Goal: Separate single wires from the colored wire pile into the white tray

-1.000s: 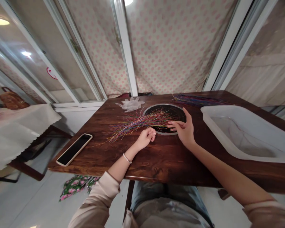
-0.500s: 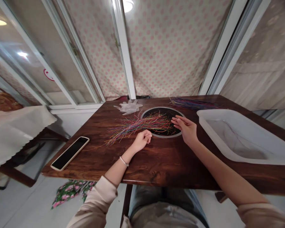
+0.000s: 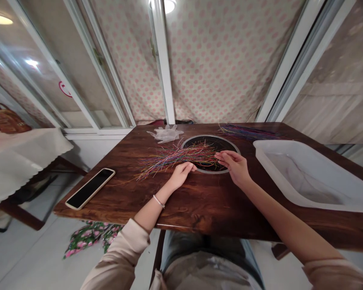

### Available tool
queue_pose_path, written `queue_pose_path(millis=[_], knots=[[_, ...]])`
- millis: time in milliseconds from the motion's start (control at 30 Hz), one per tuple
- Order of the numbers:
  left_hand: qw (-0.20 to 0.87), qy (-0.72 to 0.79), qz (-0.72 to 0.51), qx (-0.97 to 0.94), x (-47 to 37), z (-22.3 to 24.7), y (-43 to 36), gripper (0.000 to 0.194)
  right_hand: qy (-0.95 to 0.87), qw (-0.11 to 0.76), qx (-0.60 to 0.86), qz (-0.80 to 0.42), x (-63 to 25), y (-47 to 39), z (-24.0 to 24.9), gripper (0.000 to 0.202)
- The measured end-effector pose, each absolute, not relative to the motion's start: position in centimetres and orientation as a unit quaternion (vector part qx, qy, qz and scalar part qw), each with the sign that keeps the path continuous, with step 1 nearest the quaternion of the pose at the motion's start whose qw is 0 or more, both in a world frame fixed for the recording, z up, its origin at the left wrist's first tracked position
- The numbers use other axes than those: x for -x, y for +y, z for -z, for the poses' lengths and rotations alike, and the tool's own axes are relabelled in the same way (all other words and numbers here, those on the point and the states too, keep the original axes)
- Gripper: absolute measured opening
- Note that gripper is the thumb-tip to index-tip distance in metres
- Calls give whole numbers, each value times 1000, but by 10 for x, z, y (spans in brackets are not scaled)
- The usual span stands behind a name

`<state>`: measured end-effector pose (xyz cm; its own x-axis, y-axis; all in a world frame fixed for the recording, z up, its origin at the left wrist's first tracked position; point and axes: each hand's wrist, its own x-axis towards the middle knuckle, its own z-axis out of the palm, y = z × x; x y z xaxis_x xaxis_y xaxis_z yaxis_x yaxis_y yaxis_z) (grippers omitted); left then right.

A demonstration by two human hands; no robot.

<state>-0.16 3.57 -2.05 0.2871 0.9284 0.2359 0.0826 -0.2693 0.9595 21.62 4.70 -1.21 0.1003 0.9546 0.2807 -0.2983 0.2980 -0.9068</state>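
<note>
The bundle of thin coloured wires (image 3: 172, 156) lies to the left of my right grip (image 3: 236, 166) and just beyond my left grip (image 3: 180, 175), toward the far edge of the counter (image 3: 199, 203). Its long axis runs mostly side to side, the left end slanting a little toward the front edge. Its right part lies over the grey-rimmed round black tray (image 3: 227, 143); the left part spreads on the bare wood.

My right grip is the nearer one, its fingertips drawn together at the wires' right ends; I cannot tell whether a strand is pinched there. My left grip is loosely curled with the thumb forward, by the tray's front-left rim, and whether it holds a wire I cannot tell either.

A darker wire bundle (image 3: 249, 131) lies along the far edge toward the right back corner. A white plastic tub (image 3: 326, 161) fills the right side, a few thin strands inside. Crumpled translucent plastic (image 3: 166, 133) sits near the left back corner, and a phone (image 3: 90, 188) lies at an angle near the front-left corner.

Beyond the far edge hangs a dotted curtain (image 3: 224, 60) behind sliding panes; off to the left, a brown bag (image 3: 10, 120) stands on a cloth-covered table (image 3: 27, 157).
</note>
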Motion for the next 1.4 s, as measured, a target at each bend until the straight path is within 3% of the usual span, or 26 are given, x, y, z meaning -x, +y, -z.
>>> queue_pose_path(millis=[100,233,533,933,1200,1400], knots=[[503,380,-447,-634,0,18,33,55,-503,610,343,-507,-200,35,16,26],[632,353,-376,-579,-2,15,29,58,-546,566,335,-519,-184,22,20,22],[827,231,-241,-453,-5,14,22,32,-613,531,334,-481,-179,14,16,9],[836,249,-282,-400,-3,14,22,14,-612,540,334,-472,-181,16,19,10],[843,239,-243,-417,-2,11,22,32,-606,538,329,-485,-181,15,17,10],[836,243,-243,-428,-1,14,23,30,-601,541,343,-477,-182,15,20,10]])
